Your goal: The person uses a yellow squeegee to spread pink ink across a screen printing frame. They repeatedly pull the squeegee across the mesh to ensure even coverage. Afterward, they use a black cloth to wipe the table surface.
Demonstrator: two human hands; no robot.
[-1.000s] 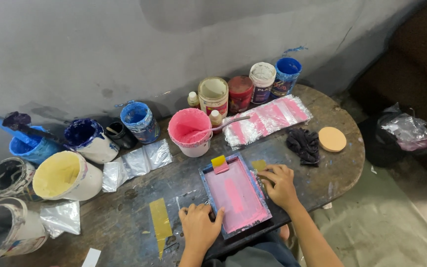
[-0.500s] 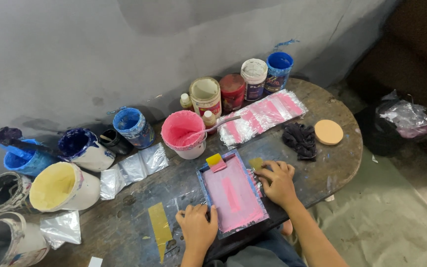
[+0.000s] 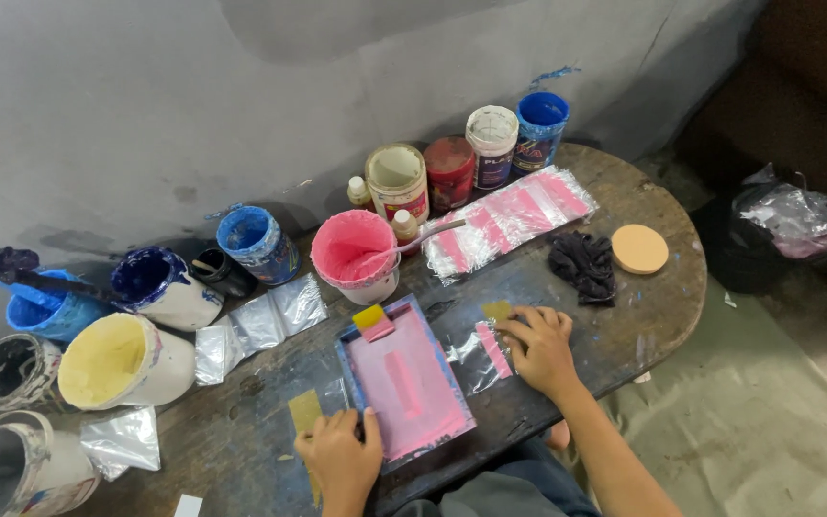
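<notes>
**Printed pouch drawn clear of screen**

The clear pouch (image 3: 483, 352) with a fresh pink stripe now lies right of the pink-inked screen frame (image 3: 404, 381), pinned under the right hand (image 3: 540, 347), fingers flat. Left hand (image 3: 339, 458) grips the frame's near corner. Pink paint tub (image 3: 356, 255) stands behind on the surface (image 3: 662, 287).

One head camera, looking steeply down.
You view the round table (image 3: 662, 287) from its near edge, facing the wall.
</notes>
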